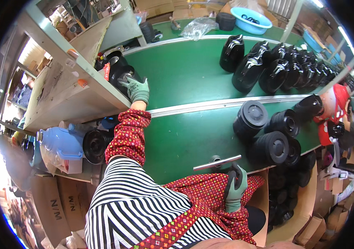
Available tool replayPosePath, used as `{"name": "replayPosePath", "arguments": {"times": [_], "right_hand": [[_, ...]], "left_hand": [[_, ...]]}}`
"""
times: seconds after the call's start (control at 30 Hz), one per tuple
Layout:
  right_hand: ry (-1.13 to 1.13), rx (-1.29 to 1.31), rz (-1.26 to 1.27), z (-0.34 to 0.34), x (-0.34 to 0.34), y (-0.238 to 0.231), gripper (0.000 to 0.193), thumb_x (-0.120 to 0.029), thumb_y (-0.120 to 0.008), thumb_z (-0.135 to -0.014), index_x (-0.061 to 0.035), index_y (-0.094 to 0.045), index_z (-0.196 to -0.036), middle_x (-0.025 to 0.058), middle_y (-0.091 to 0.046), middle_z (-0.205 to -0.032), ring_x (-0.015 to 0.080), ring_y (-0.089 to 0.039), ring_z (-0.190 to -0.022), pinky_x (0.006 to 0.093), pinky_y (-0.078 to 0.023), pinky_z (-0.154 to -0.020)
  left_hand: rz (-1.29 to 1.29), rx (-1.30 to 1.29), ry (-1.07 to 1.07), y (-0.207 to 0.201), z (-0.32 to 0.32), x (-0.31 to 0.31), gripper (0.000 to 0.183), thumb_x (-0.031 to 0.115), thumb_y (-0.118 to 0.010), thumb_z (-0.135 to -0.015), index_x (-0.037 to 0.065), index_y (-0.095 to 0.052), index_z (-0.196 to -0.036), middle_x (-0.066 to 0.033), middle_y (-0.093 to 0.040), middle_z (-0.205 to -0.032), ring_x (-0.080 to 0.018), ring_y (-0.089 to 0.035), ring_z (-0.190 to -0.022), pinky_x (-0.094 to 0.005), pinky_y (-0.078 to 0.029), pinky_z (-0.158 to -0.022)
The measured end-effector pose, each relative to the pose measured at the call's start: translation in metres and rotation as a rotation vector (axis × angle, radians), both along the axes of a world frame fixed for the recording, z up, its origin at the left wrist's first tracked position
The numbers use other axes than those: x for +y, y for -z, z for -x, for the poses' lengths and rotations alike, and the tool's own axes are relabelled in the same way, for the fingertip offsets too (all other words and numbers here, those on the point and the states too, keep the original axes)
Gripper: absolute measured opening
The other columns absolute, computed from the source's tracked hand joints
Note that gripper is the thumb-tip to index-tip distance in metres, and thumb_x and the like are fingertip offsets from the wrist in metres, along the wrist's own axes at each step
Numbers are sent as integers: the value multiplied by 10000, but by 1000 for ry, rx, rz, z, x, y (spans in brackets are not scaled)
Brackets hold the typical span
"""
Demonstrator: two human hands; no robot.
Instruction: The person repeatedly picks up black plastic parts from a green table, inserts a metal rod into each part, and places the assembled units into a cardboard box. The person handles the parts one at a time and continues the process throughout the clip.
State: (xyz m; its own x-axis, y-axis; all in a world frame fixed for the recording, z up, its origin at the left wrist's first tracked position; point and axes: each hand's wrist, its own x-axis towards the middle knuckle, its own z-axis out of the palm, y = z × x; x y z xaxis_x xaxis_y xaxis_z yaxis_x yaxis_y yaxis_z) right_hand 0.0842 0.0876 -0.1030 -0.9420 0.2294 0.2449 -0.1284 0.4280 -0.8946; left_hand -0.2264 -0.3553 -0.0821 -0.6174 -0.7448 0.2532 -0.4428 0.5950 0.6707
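My left hand (pixel 136 89), in a pale green glove, reaches to the left side of the green table. Its spread fingers lie against a shiny black round-bodied vessel (pixel 128 74) beside the metal post; the thumb sticks out. My right hand (pixel 236 191), gloved with dark-coated fingers, is near the table's front edge, its fingers loosely bent and apart. Just beyond its fingertips lies a metal T-bar tool (pixel 222 162) with a round socket; contact between them is unclear. To its right stand stacks of black round lids (pixel 253 114).
Rows of glossy black jugs (pixel 247 74) stand at the far right. A light-blue basin (pixel 251 20) and clear plastic bag (pixel 200 28) are at the back. A metal post (pixel 75 58) rises at left, near a blue jug (pixel 63 141). A carton (pixel 295 224) of black parts stands lower right.
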Motion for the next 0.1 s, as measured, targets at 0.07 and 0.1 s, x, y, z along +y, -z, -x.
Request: {"name": "replayPosePath", "arguments": {"times": [0.07, 0.1], "right_hand": [[73, -9, 98, -5, -4, -24, 247, -25, -644, -965, 16, -696, -1203, 172, -724, -1148, 337, -692, -1076, 419, -538, -956], [18, 96, -11, -5, -1, -24, 221, -38, -647, -975, -1, -699, -1187, 157, -726, -1141, 335, -695, -1056, 408, -544, -933]], "left_hand": [[701, 351, 101, -4, 24, 9, 813, 425, -769, -860, -70, -503, -1446, -353, -474, -1494, -469, -532, -1344, -529, -462, -1126], [772, 240, 48, 18, 24, -16, 495, 348, -670, -918, -13, -604, -1250, -257, -584, -1247, -389, -611, -1150, -474, -508, -939]]}}
